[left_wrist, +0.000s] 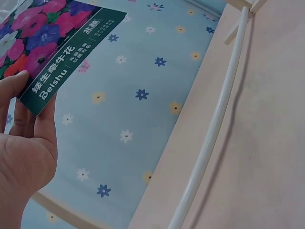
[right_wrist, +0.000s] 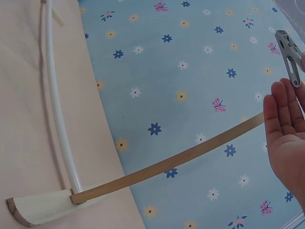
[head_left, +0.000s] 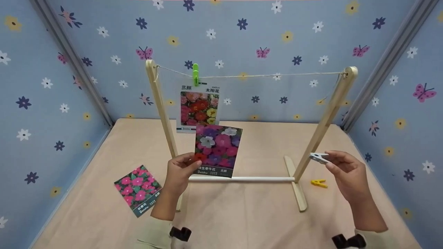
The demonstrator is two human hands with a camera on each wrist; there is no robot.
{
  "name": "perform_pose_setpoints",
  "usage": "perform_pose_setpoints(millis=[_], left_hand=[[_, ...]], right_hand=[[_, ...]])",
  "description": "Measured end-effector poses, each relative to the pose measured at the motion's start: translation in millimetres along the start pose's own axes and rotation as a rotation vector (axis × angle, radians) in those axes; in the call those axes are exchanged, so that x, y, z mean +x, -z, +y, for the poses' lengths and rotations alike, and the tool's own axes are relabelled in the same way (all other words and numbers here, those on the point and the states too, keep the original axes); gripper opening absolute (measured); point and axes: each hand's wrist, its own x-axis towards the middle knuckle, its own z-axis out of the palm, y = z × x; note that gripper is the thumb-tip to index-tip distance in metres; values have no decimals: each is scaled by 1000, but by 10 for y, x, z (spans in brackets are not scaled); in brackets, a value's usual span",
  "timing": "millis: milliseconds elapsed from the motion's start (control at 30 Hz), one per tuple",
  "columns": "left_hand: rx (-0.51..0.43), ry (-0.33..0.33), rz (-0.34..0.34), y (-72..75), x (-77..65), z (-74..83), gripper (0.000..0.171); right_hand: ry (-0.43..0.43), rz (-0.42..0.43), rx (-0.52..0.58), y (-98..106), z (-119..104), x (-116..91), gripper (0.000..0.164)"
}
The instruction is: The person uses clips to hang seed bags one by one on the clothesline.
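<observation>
My left hand (head_left: 180, 174) pinches the lower left edge of a flower seed packet (head_left: 218, 148) with pink, purple and white blooms, held upright before the wooden frame. In the left wrist view the thumb lies on the front of that packet (left_wrist: 52, 43). To the right of the frame, my right hand (head_left: 350, 176) pinches a grey clothespin (head_left: 319, 157) between thumb and fingers; the right wrist view shows this clothespin (right_wrist: 289, 57) too. A second seed packet (head_left: 200, 107) hangs from the string (head_left: 263, 75) by a green clothespin (head_left: 196, 74), partly hidden behind the held packet.
A pink-flowered seed packet (head_left: 138, 190) lies on the table at the left. Near the right foot of the frame lies a yellow clothespin (head_left: 319, 183). Wooden posts (head_left: 327, 121) hold up the string, and a white rod (head_left: 259, 179) joins them low down. Flower-patterned walls (head_left: 242, 41) surround the table.
</observation>
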Motion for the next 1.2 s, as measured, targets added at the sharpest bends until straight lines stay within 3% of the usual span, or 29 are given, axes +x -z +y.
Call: perform_pose_setpoints(millis=[333,733,933,1200], left_hand=[[12,-10,-26,-198,103,-7,22],[-17,-5,-10,-412,256,60,22],[-1,-7,35,-481,340,88,20],[-9,40,86,-618,429,127,22]], right_hand=[[-6,-63,-59,-34,-197,228,34],[75,-91,-111,-73,-503,567,33],[105,-99,-140,-105,-649,732,32],[167,-156,-115,-205,-860,975,32]])
